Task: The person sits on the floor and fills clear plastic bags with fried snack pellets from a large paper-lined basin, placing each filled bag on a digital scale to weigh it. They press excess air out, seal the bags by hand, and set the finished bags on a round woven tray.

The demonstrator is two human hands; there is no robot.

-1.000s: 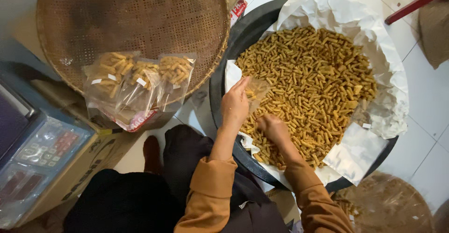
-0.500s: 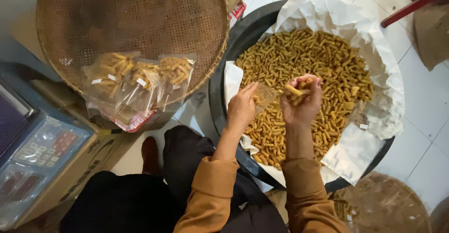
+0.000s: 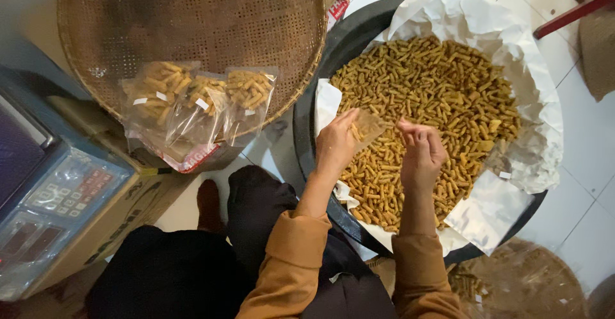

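White floor tiles surround a big black round basin lined with crumpled white paper and heaped with short golden-brown snack sticks; left hand over the basin's near-left side, fingers pinched narrow on the rim of a small clear plastic bag, holding it open; bag thin, glossy, looks nearly empty; right hand just beside the bag's mouth, fingers bunched close together, tips toward the bag; whether they hold any sticks cannot be told; sticks matte, ridged, roughly cylindrical; flat woven bamboo tray at left, round, open weave, carrying three filled clear packets at its near edge; grey weighing scale at far left.
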